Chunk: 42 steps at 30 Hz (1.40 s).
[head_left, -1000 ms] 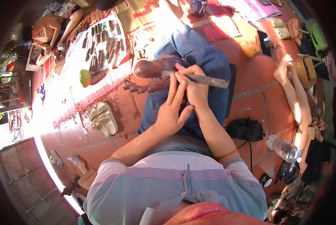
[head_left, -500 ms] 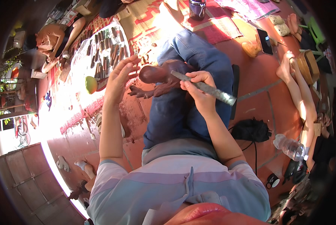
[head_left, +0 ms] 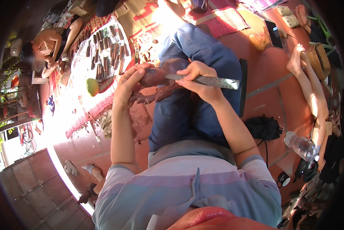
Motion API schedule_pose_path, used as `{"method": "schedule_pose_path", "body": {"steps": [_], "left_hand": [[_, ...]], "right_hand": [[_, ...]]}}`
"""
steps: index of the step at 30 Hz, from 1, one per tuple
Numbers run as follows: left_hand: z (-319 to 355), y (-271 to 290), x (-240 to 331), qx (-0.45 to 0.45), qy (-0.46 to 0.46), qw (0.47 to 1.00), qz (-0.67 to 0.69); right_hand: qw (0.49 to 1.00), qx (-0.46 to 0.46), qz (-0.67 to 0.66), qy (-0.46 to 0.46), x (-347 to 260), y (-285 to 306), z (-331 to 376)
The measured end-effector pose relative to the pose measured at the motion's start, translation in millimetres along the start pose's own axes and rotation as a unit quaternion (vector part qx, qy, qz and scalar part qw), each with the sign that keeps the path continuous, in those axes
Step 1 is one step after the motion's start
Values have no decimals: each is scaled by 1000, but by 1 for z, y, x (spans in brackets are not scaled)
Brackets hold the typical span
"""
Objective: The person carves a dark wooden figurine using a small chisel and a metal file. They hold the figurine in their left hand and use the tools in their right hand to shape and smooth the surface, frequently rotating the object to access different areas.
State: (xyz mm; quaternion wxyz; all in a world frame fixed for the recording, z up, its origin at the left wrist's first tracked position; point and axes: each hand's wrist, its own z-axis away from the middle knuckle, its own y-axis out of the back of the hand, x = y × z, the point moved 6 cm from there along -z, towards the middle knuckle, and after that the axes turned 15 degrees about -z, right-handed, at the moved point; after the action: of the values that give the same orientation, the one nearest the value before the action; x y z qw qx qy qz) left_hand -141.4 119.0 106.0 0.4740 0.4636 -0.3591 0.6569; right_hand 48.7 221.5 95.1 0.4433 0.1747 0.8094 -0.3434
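On my lap rests a dark reddish-brown wood carving [head_left: 154, 78], with a smooth rounded end and a branching, finger-like part [head_left: 153, 96] below it. My left hand [head_left: 126, 85] is closed around the rounded end from the left. My right hand [head_left: 202, 78] grips a flat grey file [head_left: 223, 82], thumb and fingers on its two sides. The file lies nearly level, its left tip against or just over the carving beside the rounded end; contact is hard to tell. Part of the carving is hidden behind my right hand.
Several dark-handled carving tools [head_left: 109, 50] lie on a white sheet at the far left, near a green fruit [head_left: 92, 87]. A phone [head_left: 273, 34], a black bag [head_left: 263, 127] and a plastic bottle [head_left: 301, 146] are on the right. Another person [head_left: 49, 44] sits far left; someone's legs [head_left: 308, 82] stretch out at right.
My left hand has gone from open beside the carving to holding its rounded end. My right hand has moved slightly left and up, turning the file from slanted to nearly level.
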Motion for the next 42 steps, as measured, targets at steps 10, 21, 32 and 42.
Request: {"method": "schedule_pose_path", "body": {"steps": [10, 21, 32, 42], "left_hand": [[-2, 0, -1, 3, 0, 1000, 22], [1, -3, 3, 21, -1, 1000, 10], [0, -4, 2, 19, -6, 1000, 17], [1, -8, 1, 7, 14, 999, 40]], "right_hand": [[991, -23, -91, -96, 9, 10, -15], [988, -23, -106, -109, 14, 14, -16], [987, -47, -86, -124, 10, 14, -26], [977, -33, -136, -159, 5, 3, -39]]}}
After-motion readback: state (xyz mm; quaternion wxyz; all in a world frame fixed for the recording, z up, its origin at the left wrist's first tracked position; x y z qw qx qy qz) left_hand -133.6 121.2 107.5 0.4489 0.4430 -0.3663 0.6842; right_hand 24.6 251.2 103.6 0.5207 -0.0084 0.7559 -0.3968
